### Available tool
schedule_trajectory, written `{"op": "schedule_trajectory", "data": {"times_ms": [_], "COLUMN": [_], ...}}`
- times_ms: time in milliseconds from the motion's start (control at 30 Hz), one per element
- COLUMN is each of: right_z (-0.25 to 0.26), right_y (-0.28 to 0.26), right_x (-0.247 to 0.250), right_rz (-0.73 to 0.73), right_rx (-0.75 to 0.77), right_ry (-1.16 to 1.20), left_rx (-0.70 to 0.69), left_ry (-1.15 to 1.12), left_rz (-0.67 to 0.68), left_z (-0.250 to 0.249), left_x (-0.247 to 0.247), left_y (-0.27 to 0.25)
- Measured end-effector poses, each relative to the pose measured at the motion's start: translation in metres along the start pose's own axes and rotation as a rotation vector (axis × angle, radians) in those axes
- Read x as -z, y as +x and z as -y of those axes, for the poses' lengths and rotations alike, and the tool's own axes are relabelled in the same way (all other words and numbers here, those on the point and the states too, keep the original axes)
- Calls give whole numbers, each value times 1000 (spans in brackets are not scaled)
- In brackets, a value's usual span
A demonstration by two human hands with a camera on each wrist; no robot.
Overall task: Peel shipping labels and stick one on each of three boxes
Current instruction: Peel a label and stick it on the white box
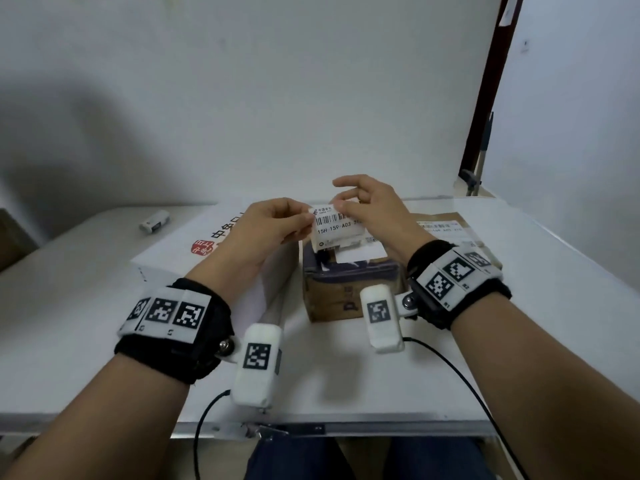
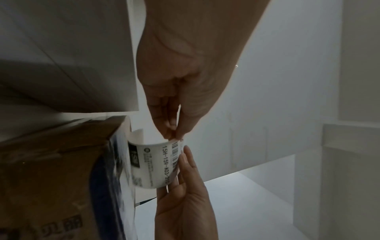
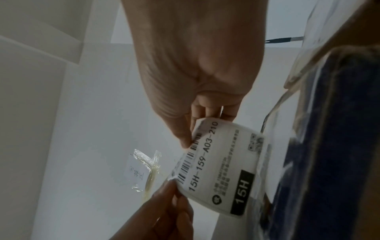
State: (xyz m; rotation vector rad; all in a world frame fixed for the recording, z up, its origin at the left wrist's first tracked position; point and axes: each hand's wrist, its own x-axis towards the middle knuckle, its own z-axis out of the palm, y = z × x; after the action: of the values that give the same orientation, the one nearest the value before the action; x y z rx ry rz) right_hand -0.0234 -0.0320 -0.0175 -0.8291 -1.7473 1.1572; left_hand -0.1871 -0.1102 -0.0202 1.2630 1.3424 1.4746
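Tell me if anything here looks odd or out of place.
Only a crumpled scrap of clear tape lying loose on the white table. The curled shipping label, pinched by the left hand and right hand, is undamaged.

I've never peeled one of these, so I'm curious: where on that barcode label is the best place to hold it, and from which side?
Probably at the top corners, one from each side. The label curls upward above the brown box, so its barcode edge is free. The left hand pinches the left corner and the right hand the right, which likely keeps any sticky back from folding onto itself.
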Motion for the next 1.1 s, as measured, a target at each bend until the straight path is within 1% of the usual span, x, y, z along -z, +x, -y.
{"op": "schedule_trajectory", "data": {"times_ms": [233, 300, 367, 400, 433, 500, 533, 633, 833, 967, 1100], "right_z": [-4, -4, 1, 4, 7, 9, 8, 3, -1, -2, -2], "right_y": [-4, -2, -1, -1, -1, -2, -3, -5, -6, -9, -10], "right_x": [-6, -6, -6, -6, -7, -11, -13, -16, -15, -15, -15], "right_rz": [-17, -75, -184, -207, -189, -95, -73, -110, -126, -87, -92], "right_rx": [73, 149, 223, 228, 208, 152, 141, 144, 118, 96, 91], "right_ry": [-97, -231, -357, -354, -328, -277, -277, -318, -219, -151, -132], "left_rx": [-7, -8, -24, -34, -42, -42, -35, -8, 27, 43, 48], "left_ry": [-11, -37, -74, -94, -110, -136, -157, -245, -364, -340, -327], "left_rz": [-7, -12, -31, -44, -57, -62, -53, -22, 30, 47, 62], "left_z": [5, 6, 6, 6, 6, 6, 6, 9, 12, 11, 12], "left_x": [2, 2, -1, -2, -4, -8, -11, -16, -19, -16, -14], "left_y": [-3, -2, -1, 0, 1, 3, 4, 6, 2, 2, 2]}}
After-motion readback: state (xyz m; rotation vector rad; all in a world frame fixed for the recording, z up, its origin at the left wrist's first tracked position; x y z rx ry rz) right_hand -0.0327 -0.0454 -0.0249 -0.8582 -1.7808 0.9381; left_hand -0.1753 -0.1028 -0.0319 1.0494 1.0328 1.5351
